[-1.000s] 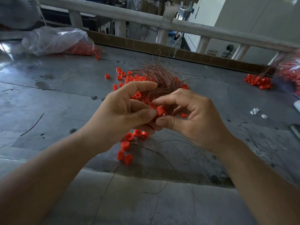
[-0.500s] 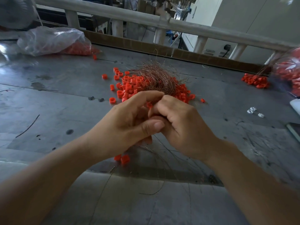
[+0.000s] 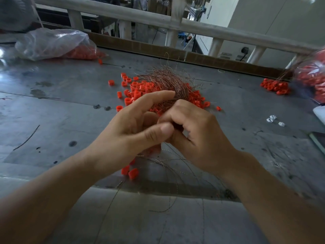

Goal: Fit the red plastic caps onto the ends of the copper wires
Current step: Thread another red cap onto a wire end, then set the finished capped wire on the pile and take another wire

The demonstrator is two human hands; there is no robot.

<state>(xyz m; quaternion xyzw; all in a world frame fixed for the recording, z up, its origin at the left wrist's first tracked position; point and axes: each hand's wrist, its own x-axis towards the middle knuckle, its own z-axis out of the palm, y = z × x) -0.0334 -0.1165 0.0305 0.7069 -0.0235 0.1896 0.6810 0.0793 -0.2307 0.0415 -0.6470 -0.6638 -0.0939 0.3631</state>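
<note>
My left hand (image 3: 130,132) and my right hand (image 3: 198,136) meet above the middle of the grey table (image 3: 52,111). The left thumb presses against the right hand's curled fingers, and the left forefinger points out straight. What they pinch between them is hidden. Thin copper wires (image 3: 175,166) trail from under both hands toward me. Just beyond the hands a tangled bundle of copper wire (image 3: 168,81) lies among a heap of loose red caps (image 3: 135,92). A few red caps (image 3: 131,171) sit on wires below my left wrist.
A clear plastic bag (image 3: 52,43) holding red caps lies at the back left; another bag (image 3: 314,80) stands at the right edge beside a small cap pile (image 3: 274,85). White clips (image 3: 272,119) lie right. A wooden railing (image 3: 158,20) bounds the far side.
One second ago a red cap showed between the fingertips of both hands. The hands have since closed together and dropped slightly, hiding the cap and uncovering the heap behind.
</note>
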